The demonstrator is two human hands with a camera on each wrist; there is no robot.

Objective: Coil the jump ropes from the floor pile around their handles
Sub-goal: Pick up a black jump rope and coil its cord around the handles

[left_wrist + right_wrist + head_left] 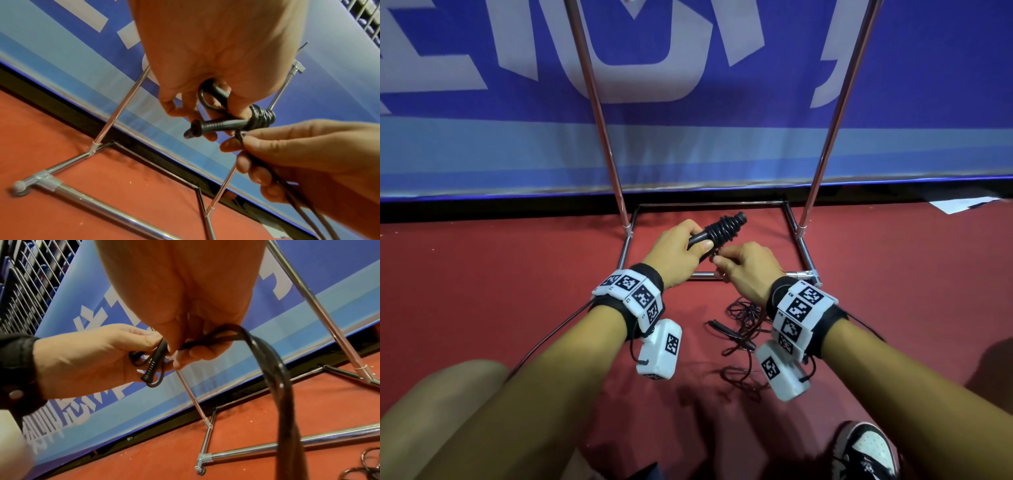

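Note:
My left hand (681, 248) grips two black jump rope handles (717, 231) held side by side above the red floor. Black rope is wound in tight turns around the handles (262, 119). My right hand (736, 265) sits just below and right of them and pinches the loose black rope (239, 138) between thumb and fingers. From that hand the rope (285, 386) hangs down in a doubled strand. A tangled pile of thin dark ropes (743, 337) lies on the floor under my right wrist.
A chrome rack frame (705, 274) with two slanted poles (599, 113) stands on the red floor in front of me. Behind it is a blue banner wall (482, 154). My shoe (866, 452) shows at bottom right, my knee at bottom left.

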